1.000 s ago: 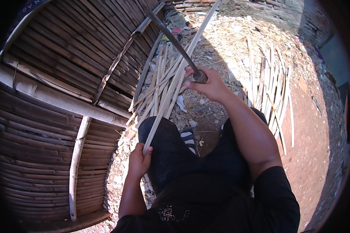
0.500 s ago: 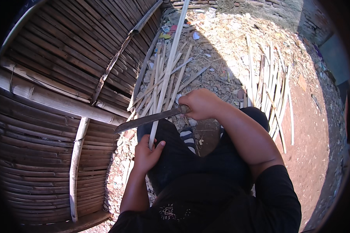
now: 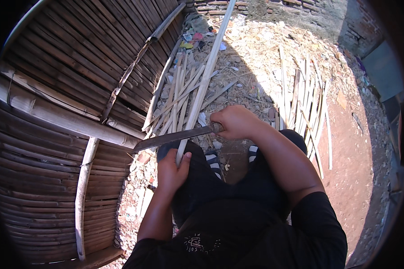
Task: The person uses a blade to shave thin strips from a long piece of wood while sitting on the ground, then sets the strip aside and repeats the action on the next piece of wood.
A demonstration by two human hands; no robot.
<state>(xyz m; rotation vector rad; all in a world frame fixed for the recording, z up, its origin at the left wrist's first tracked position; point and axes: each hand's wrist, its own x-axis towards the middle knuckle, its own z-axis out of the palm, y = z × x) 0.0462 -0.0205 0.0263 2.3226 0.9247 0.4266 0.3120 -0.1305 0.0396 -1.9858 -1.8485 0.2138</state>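
My left hand [image 3: 172, 169] is closed around the near end of a long pale bamboo strip [image 3: 205, 80], above my left thigh. The strip slants away from me, past the top edge of the view. In my right hand [image 3: 234, 122] is the handle of a machete [image 3: 175, 138], my fingers wrapped round it. Its long dark blade points left and lies across the strip, just beyond my left hand. Whether the edge bites into the strip, I cannot tell.
Several bamboo strips [image 3: 177, 92] lie crossed on the rubble ahead, left of centre. Another bundle of strips [image 3: 306, 101] rests to the right. A bamboo slat wall [image 3: 67, 121] rises close on my left. At the back stands a brick wall [image 3: 296, 11].
The strip's far end has swung to the right, and my left hand has moved slightly forward with it. The machete has shifted a little to the right, still across the strip.
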